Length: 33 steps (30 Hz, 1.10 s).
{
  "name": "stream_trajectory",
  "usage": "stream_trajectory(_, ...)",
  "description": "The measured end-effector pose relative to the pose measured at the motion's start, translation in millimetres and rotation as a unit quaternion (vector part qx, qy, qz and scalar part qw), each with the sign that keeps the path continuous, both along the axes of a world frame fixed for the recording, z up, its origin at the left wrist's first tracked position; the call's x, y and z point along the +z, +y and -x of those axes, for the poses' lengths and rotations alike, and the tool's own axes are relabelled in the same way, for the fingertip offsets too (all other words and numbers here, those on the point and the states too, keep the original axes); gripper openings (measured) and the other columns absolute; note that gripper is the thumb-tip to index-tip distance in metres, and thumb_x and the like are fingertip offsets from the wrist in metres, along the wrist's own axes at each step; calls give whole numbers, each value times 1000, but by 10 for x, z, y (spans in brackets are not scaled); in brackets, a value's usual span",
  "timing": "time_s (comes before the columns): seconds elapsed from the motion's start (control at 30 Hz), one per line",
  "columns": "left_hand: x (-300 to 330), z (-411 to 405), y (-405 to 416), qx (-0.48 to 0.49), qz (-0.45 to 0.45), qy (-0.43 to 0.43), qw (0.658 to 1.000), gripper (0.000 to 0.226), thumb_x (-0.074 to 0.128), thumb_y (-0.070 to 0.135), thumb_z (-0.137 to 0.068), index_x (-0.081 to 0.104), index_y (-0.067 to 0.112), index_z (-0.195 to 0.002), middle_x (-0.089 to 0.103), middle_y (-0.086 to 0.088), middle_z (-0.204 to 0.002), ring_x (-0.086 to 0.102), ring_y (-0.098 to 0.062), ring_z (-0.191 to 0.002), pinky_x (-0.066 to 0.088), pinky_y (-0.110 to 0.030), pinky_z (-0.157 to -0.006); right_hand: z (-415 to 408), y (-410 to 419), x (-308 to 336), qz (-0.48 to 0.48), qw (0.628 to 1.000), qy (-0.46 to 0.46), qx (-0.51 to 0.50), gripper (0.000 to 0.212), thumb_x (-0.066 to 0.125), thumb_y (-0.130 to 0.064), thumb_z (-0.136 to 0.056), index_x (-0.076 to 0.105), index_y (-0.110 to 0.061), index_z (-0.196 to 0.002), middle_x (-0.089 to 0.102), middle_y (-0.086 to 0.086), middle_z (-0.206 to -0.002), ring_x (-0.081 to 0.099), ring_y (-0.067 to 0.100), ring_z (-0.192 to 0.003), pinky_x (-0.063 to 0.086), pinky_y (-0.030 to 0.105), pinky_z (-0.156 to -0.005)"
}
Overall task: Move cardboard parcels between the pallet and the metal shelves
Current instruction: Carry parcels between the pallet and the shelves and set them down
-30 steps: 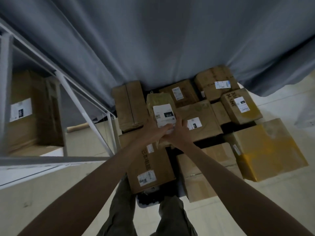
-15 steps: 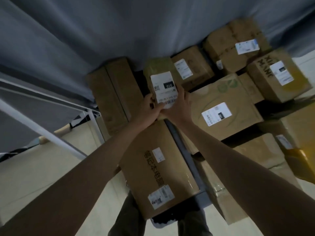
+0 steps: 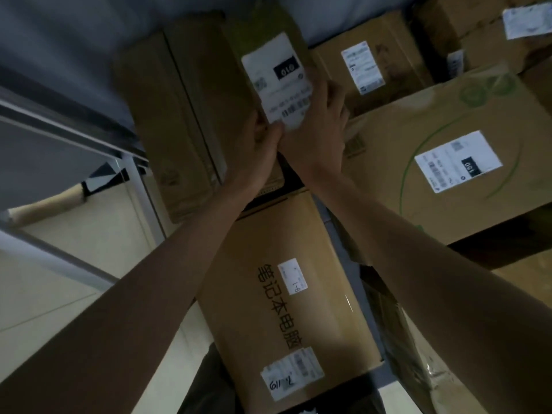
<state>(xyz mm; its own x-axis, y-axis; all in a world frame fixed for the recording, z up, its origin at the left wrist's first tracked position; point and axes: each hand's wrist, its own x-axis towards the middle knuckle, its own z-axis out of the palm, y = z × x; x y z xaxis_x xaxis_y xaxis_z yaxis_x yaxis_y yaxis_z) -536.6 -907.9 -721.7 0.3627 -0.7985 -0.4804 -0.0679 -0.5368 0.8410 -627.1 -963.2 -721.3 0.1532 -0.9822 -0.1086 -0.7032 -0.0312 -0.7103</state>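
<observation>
Our left hand (image 3: 260, 150) gripped the near left edge of the small labelled parcel (image 3: 268, 40), thumb curled onto the lower corner of its white label (image 3: 279, 82). Our right hand (image 3: 316, 127) held the same parcel from the right, fingers laid along its side and over the label's right edge, so both hands were closed around it. The frame was blurred, and we could not tell whether the parcel rested on anything beneath it.

Taking that parcel as the landmark: just to its left lay a long plain box (image 3: 173, 121), running toward us. Directly nearer us than the parcel, under our forearms, sat a long box with printed characters (image 3: 286, 294) and two small labels. To the parcel's right, behind our right hand, stood a smaller box with an upright label (image 3: 373, 55). Nearer us than that one and further right lay a wide box with a green ring print (image 3: 448, 174), its label marked 150. Far left of the parcel ran the pale metal shelf frame (image 3: 65, 135), and beyond the parcel hung a grey curtain (image 3: 89, 34).
</observation>
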Motion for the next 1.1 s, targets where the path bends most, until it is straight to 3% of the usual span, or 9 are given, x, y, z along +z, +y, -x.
stream_trajectory(0.17, 2, -39, 24, 13, 36, -13, 999, 48, 48, 40, -103, 41, 28, -148, 56, 18, -125, 54, 26, -89, 41, 3, -69, -77, 51, -21, 6, 997, -64, -30, 88, 72, -35, -77, 30, -22, -153, 36, 6, -143, 38, 28, -130, 37, 36, -88)
stream_trajectory(0.37, -156, -88, 62, -127, -34, 13, 991, 52, 40, 51, -104, 33, 34, -153, 44, 21, -135, 42, 39, -85, 31, 11, -68, 38, 55, -433, -19, 996, -37, -76, 96, 79, -42, -78, 27, -19, -155, 33, 7, -148, 33, 26, -136, 21, 29, -101)
stream_trajectory(0.47, -293, -77, 128, -162, -84, 7, 983, 58, 37, 52, -104, 30, 27, -156, 40, 12, -152, 48, 11, -117, 29, 4, -84, 118, 85, -673, -54, 996, -3, -68, 98, 81, -39, -75, 26, -19, -154, 31, 9, -148, 30, 30, -137, 23, 32, -100)
stream_trajectory(0.53, -394, -66, 185, -181, -95, -4, 979, 48, 35, 45, -107, 39, 25, -151, 47, 6, -149, 51, 12, -100, 32, 7, -72, 125, 141, -805, -81, 996, 23, -34, 94, 79, -38, -77, 27, -19, -153, 29, 10, -149, 29, 35, -137, 29, 41, -103)
stream_trajectory(0.7, -552, -62, 250, -206, -101, -52, 972, 49, 31, 39, -108, 38, 19, -152, 38, 0, -156, 38, -12, -137, 29, -30, -115, 121, 118, -988, -132, 991, 14, -31, 100, 83, -30, -74, 25, -19, -154, 23, 12, -153, 26, 37, -141, 27, 50, -114)
stream_trajectory(0.9, -640, -15, 403, -252, -61, -101, 961, 42, 36, 26, -109, 43, 15, -149, 30, -1, -156, 25, 12, -120, 12, 14, -81, 147, -18, -972, -278, 954, 100, 43, 93, 67, -46, -92, 9, -24, -161, -19, 11, -166, 1, 42, -152, 17, 53, -122)
stream_trajectory(0.97, -640, 12, 437, -261, -62, -106, 958, 38, 40, 24, -108, 51, 11, -142, 32, -7, -156, 31, -1, -133, 16, 5, -89, 181, 13, -915, -337, 929, 129, 87, 86, 57, -47, -98, 10, -12, -160, -5, 17, -168, 12, 37, -152, 18, 47, -123)
stream_trajectory(1.03, -586, 37, 482, -267, -90, -99, 954, 42, 41, 33, -106, 53, 14, -143, 33, -4, -156, 33, -15, -142, 20, -13, -103, 220, 131, -842, -391, 911, 105, 71, 60, 53, -40, -101, 39, -3, -146, 31, 20, -159, 45, 27, -129, 39, 33, -100)
stream_trajectory(1.1, -466, 54, 569, -273, -107, -94, 951, 43, 43, 39, -104, 54, 21, -143, 40, -1, -151, 39, -12, -135, 28, -23, -106, 272, 302, -717, -394, 913, 83, 63, 34, 49, -33, -103, 56, -5, -120, 54, 19, -136, 53, 25, -109, 41, 28, -80)
